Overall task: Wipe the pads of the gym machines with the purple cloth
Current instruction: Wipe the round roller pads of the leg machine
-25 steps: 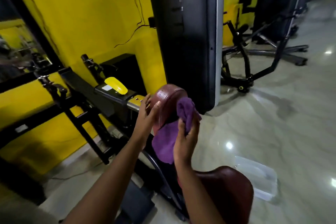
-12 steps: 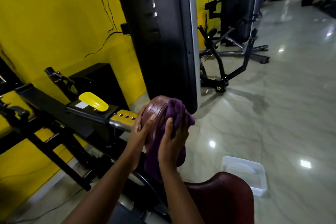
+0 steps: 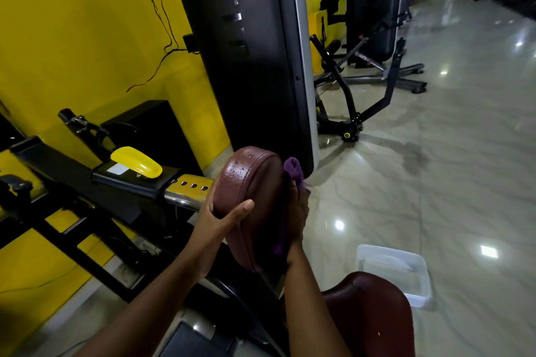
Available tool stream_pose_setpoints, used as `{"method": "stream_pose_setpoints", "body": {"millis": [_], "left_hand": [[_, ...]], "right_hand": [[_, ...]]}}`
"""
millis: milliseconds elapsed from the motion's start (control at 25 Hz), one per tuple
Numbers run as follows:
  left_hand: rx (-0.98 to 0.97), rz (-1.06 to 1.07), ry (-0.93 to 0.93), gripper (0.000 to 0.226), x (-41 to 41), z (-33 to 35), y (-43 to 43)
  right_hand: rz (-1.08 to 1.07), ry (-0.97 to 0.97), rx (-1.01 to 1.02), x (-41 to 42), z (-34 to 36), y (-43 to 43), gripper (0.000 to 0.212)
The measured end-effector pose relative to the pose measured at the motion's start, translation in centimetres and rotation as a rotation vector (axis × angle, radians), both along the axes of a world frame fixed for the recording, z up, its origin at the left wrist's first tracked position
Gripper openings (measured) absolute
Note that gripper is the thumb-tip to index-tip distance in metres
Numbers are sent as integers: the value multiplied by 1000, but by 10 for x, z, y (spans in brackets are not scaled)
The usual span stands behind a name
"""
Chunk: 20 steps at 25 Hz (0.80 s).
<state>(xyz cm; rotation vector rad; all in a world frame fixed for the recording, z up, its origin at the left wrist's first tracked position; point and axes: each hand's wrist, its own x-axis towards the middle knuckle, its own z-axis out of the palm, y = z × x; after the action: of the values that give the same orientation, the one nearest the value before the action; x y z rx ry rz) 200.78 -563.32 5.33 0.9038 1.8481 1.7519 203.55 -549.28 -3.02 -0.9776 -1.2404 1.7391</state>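
A maroon padded pad (image 3: 255,182) stands on edge at the end of a machine's arm, with water drops on its rim. My left hand (image 3: 223,220) grips the pad's near edge, thumb across the rim. Against the pad's right face my right hand (image 3: 298,209) presses the purple cloth (image 3: 293,168). A fold of the cloth sticks up above my fingers and a strip hangs below them. Most of the cloth and that face of the pad are hidden. A second maroon seat pad (image 3: 374,316) lies at the bottom right.
A clear plastic tub (image 3: 394,272) sits on the glossy floor to the right. A tall black weight-stack column (image 3: 255,52) rises right behind the pad. The black and yellow machine frame (image 3: 136,177) runs left along the yellow wall. More machines (image 3: 374,46) stand further back.
The pad has turned more edge-on to me. My right hand and the cloth slid from the pad's front round to its right face. My left thumb now wraps over the rim.
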Motion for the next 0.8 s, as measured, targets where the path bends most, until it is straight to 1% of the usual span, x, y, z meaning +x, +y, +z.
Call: {"method": "stream_pose_setpoints", "body": {"millis": [80, 120, 160, 200, 240, 320, 440, 560, 600, 640, 680, 720, 760, 800], "left_hand": [[-16, 14, -10, 107, -1, -2, 0], [-25, 18, -15, 109, -2, -3, -1], [-34, 19, -22, 110, -2, -4, -2], [-44, 21, -28, 112, -1, -4, -3], [-54, 33, -34, 115, -1, -4, -3], [-66, 58, -51, 118, 0, -5, -4], [-73, 79, -55, 118, 5, -5, -4], [-46, 87, -40, 116, 12, 1, -2], [-35, 89, -32, 114, 14, 4, -2], [-27, 89, -28, 112, 16, 6, -2], [-16, 90, -27, 109, 18, 6, -2], [-5, 94, -25, 105, 19, 7, -2], [2, 100, -25, 103, 19, 6, -3], [-2, 107, -24, 101, 19, 6, -4]], "right_hand": [[19, 46, -76, 0, -23, -2, 59], [44, 57, -99, 4, -29, -3, 56], [75, 51, -107, 8, -36, -1, 47], [88, 35, -84, 13, -39, 2, 40], [84, 16, -37, 20, -38, 7, 38], [47, 33, 91, 35, -21, 14, 40], [95, 120, 425, 53, 26, 13, 32], [155, 179, 863, 61, 86, 12, 44], [195, 175, 973, 58, 106, 11, 47], [271, 145, 1057, 53, 121, 8, 49], [344, 75, 1160, 47, 133, 2, 49], [381, -36, 1298, 41, 139, -5, 49], [369, -139, 1430, 35, 139, -10, 49], [333, -196, 1501, 29, 136, -9, 49]]}}
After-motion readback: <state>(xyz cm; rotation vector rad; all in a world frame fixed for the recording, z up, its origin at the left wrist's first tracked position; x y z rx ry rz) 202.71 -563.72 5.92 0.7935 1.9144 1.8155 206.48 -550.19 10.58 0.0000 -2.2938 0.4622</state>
